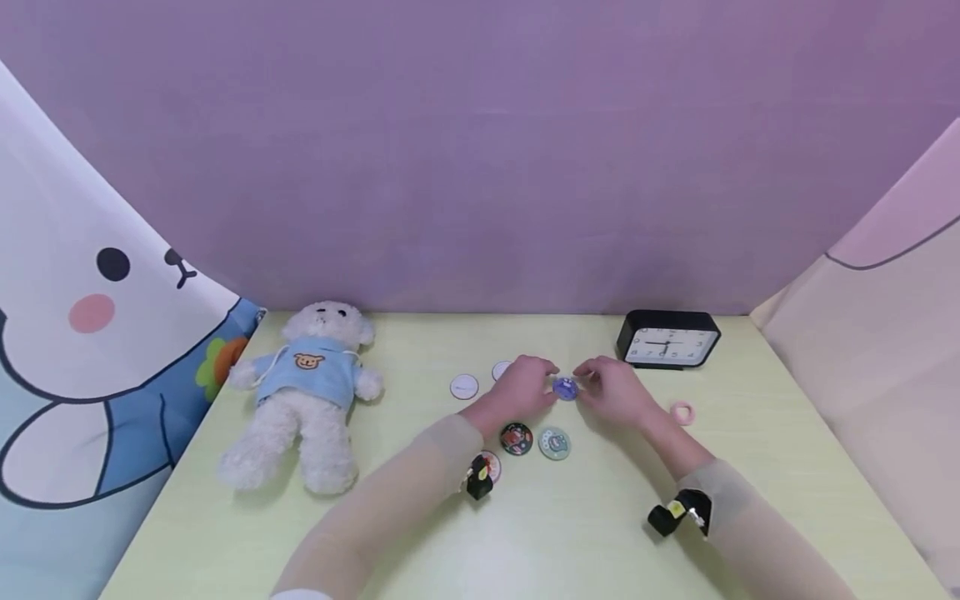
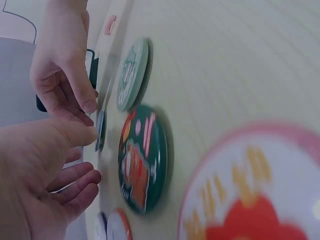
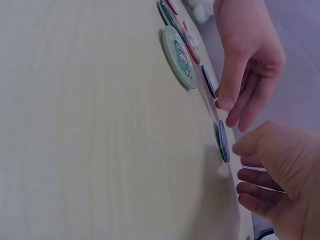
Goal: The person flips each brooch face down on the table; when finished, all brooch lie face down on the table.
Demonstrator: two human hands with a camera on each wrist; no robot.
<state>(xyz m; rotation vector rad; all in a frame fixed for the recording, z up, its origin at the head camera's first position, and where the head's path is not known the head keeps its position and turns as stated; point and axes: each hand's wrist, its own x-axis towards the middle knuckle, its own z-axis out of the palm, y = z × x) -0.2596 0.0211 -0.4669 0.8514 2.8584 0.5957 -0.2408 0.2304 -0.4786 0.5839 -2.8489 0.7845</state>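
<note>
A round blue-purple badge [image 1: 566, 388] lies on the table between my two hands. My left hand [image 1: 525, 387] is at its left edge, thumb and fingers spread slightly apart. From the other side my right hand [image 1: 615, 392] reaches to the right edge, its fingers loosely bent. The right wrist view shows the badge [image 3: 223, 141] nearly edge-on, with both hands' fingertips close around it and not closed on it. Nearer to me are a dark green badge with a colourful print [image 1: 516, 438] and a light green badge [image 1: 554, 443].
A pink-rimmed badge [image 1: 491, 467] is partly hidden by the left wrist camera. White badges [image 1: 464, 386] lie beyond the left forearm. A plush toy in a blue shirt [image 1: 307, 392] lies at left. At right are a black clock [image 1: 669, 340] and a small pink ring [image 1: 682, 413].
</note>
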